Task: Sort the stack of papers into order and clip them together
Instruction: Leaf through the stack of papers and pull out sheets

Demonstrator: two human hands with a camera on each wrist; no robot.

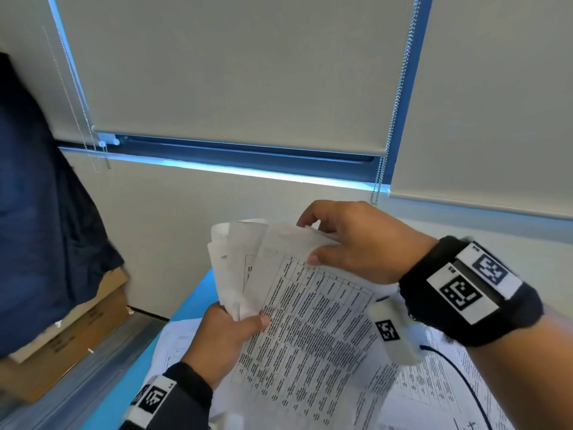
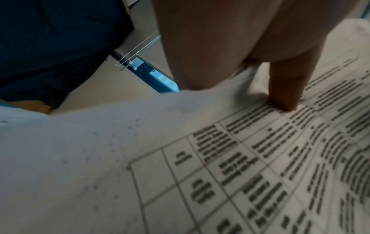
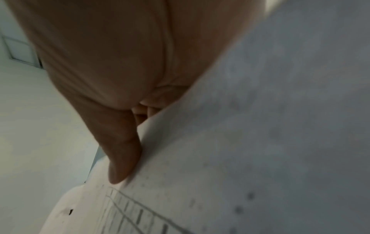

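A fanned stack of printed papers (image 1: 297,318) with table text is held up in front of me over the desk. My left hand (image 1: 238,321) grips the stack's lower left side, its thumb (image 2: 286,93) pressed on the front sheet (image 2: 180,166). My right hand (image 1: 322,240) pinches the top right corner of the front sheet, thumb on its face and fingers curled behind. The right wrist view shows the thumb (image 3: 124,158) against that sheet's edge (image 3: 250,142). No clip is visible.
More printed sheets (image 1: 434,386) lie spread on the blue desk (image 1: 192,299), with a dark cable (image 1: 465,380) across them. A dark blue garment (image 1: 43,212) hangs at left over cardboard boxes (image 1: 77,336). Window blinds (image 1: 235,66) with bead chains stand behind.
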